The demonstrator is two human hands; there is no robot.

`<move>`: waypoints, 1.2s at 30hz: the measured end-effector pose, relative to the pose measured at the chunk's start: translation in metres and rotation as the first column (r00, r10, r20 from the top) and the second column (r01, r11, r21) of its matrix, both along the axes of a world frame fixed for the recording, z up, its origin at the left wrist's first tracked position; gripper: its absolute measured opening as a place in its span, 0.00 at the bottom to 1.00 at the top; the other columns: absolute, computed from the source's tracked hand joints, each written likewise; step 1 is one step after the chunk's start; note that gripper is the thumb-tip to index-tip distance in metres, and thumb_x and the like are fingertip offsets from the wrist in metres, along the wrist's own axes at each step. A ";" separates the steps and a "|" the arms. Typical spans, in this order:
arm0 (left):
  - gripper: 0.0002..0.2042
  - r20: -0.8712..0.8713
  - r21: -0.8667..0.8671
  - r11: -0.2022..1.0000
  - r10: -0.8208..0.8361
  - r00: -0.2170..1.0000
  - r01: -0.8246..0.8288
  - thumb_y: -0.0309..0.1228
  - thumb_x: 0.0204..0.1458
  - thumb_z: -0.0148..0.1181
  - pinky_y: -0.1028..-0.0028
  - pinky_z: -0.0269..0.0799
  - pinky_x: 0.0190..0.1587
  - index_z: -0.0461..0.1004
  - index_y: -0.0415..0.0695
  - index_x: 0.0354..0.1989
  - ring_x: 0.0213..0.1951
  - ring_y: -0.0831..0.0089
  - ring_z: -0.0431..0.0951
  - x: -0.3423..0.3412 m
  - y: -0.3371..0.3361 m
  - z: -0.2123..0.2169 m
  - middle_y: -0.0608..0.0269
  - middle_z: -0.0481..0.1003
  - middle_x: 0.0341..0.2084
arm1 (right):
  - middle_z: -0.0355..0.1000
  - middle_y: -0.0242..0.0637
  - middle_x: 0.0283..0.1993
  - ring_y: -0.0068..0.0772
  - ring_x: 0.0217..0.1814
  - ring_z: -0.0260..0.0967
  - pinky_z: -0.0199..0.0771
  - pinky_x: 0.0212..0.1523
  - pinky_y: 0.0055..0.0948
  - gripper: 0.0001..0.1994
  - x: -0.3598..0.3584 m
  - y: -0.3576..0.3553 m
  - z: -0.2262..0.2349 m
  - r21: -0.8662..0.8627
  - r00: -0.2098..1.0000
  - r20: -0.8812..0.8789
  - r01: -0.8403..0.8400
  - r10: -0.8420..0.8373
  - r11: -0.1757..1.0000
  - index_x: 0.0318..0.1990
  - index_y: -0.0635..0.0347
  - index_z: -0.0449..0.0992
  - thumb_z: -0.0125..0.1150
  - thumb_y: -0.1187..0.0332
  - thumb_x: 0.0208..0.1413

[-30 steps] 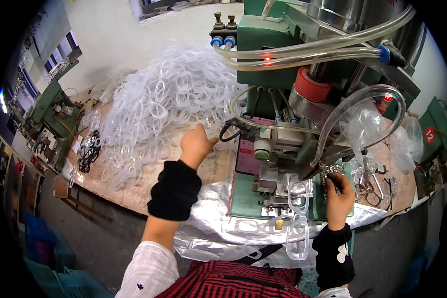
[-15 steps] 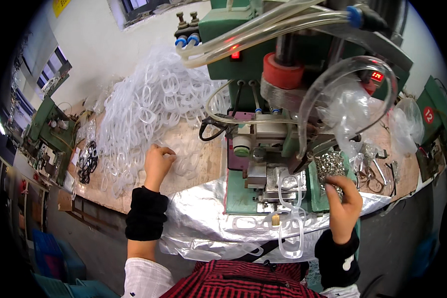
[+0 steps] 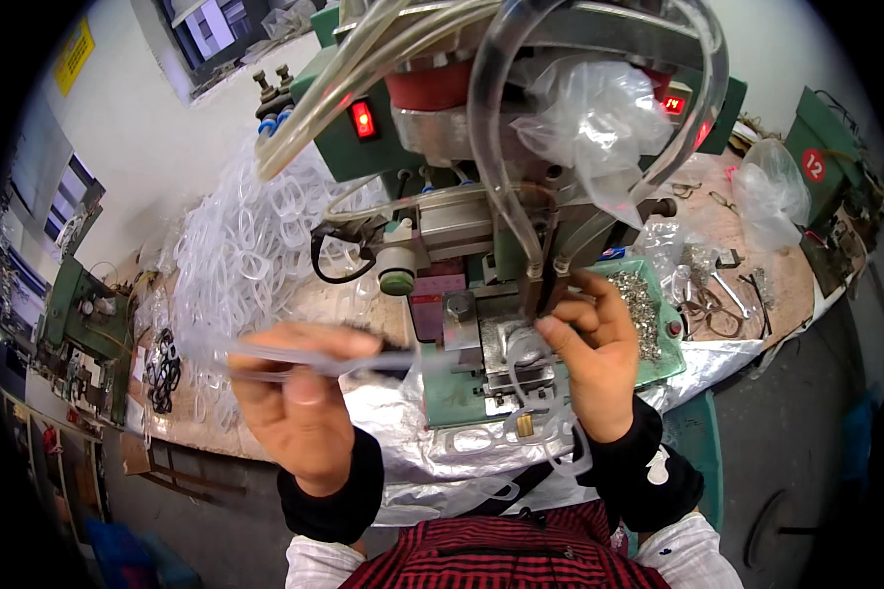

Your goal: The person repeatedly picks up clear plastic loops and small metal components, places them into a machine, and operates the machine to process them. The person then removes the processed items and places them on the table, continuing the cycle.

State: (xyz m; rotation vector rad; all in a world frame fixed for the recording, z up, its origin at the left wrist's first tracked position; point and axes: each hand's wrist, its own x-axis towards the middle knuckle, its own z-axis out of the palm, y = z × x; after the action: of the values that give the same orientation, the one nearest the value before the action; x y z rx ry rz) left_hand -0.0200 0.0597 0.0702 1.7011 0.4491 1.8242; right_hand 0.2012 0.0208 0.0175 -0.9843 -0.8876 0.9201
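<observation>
yellow sign (image 3: pixel 74 57), wall | window (image 3: pixel 206 29) | green machine (image 3: pixel 68 294), far left | clear bag (image 3: pixel 770 201), right | wrench (image 3: pixel 730 294), bench

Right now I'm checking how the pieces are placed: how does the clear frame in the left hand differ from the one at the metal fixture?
The held frame is gripped in the left hand; the fixture frame has one lens opening over the metal fixture. The held frame appears nearly edge-on, a blurred strip across the view; the fixture frame shows both openings, running mostly up and down. Both look pale and translucent.
</observation>
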 end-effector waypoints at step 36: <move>0.20 -0.485 0.290 0.955 0.206 0.850 -0.065 0.26 0.46 0.68 0.56 0.70 0.57 0.79 0.47 0.51 0.52 0.56 0.76 0.032 -0.054 -0.096 0.52 0.74 0.57 | 0.79 0.41 0.46 0.33 0.46 0.75 0.72 0.50 0.29 0.09 0.111 -0.013 -0.098 0.103 0.546 0.741 0.483 -0.391 0.870 0.47 0.64 0.81 0.60 0.74 0.60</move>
State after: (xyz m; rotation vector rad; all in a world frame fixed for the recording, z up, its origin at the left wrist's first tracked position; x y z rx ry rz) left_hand 0.0120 0.0058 -0.0260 2.4130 0.5732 1.5572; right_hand 0.3121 0.0074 -0.0806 -1.6557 -1.1885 0.0783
